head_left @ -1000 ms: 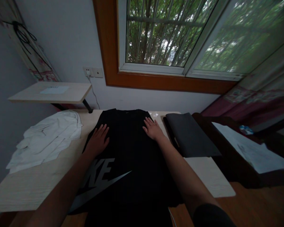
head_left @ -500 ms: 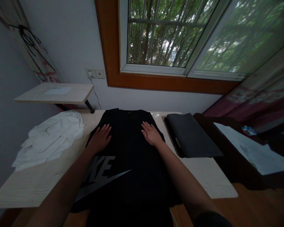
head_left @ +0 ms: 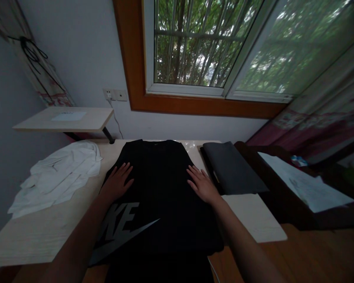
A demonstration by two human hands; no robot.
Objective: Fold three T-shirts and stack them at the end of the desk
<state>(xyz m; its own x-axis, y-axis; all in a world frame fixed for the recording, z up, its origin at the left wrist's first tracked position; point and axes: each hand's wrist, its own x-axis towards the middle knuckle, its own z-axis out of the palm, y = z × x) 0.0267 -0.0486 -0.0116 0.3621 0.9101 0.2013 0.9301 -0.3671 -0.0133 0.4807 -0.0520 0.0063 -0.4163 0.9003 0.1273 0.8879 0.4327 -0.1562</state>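
Note:
A black sleeveless shirt (head_left: 162,184) lies spread out on the pale wooden table (head_left: 50,232), its neckline toward the wall. Large grey lettering and a swoosh run across its lower left part. My left hand (head_left: 118,182) rests flat on the shirt's left side, fingers stretched out. On the right side, my right hand (head_left: 203,184) lies flat near the shirt's edge with its fingers apart. Neither hand grips the cloth. The shirt's bottom edge reaches the table's front, close to my body.
A crumpled white garment (head_left: 59,173) lies at the left, below a small raised shelf (head_left: 61,118) with a paper on it. Folded dark grey cloth (head_left: 233,167) lies at the right. Beyond it, a dark surface holds a large white sheet (head_left: 303,181). The window (head_left: 200,59) is behind.
My right hand has slid outward and toward me over the shirt, to its right edge. My left hand still lies flat on the left side. The view has shifted slightly.

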